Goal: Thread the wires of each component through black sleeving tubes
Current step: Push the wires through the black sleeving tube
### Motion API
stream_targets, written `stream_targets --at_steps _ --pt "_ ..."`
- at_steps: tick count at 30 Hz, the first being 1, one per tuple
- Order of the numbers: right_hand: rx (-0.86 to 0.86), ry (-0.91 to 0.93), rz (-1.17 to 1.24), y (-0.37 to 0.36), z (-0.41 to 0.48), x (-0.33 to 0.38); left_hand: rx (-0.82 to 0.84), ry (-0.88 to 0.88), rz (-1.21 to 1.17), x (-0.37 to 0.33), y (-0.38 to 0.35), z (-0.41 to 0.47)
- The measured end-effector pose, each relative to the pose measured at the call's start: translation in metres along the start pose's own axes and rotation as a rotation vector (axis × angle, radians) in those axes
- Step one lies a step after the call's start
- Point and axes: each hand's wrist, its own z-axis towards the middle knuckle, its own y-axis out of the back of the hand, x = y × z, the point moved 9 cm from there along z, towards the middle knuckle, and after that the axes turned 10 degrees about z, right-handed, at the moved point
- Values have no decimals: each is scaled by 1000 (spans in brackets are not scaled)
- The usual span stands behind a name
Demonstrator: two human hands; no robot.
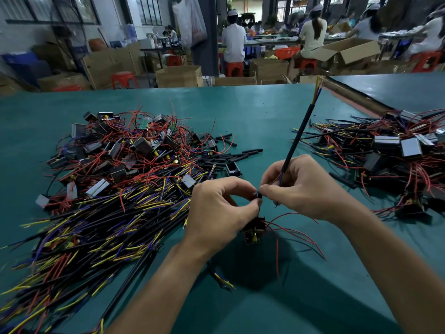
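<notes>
Green table [252,109]. Behind it: cardboard boxes [179,75], red stools [124,78], orange crate [286,52]. Seated workers in white caps [233,42], backs to camera. Plastic bags [192,20] hanging beside dark pillar [209,44].

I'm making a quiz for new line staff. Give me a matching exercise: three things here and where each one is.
1. cable
2. component
3. loose tubes

a. lying on the table beyond the left hand
b. sticking up from the right hand
c. just below both hands, trailing red wires

Pairs: 1-b, 2-c, 3-a
</notes>
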Motion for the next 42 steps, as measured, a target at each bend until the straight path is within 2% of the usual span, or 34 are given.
stream_targets --at_steps 5,13,18,22,27,29,31,36,42 --pt "4 -5 1 -2 -1 0 -54 29 25 5 2 0" --pt "-14 -61 19 -3 0 -6 -25 69 -108 8 -5 1" --pt "-39 -19 30 -6 0 -2 6 103 -98 13 -6 3" --pt "4 58 -45 -7 -2 3 139 236 -223 21 -15 3" --pt "91 186 -111 -11 -5 12 445 603 -539 31 -39 -14" --pt "104 192 -99 -12 -6 14 514 656 -612 29 -44 -19" --pt "102 167 -79 -11 -5 13 503 627 -599 27 -44 -18" --pt "12 73 38 -1 -2 7 277 427 -426 22 -24 -3" --pt "-56 -16 106 3 1 0 224 307 -416 13 -19 1"
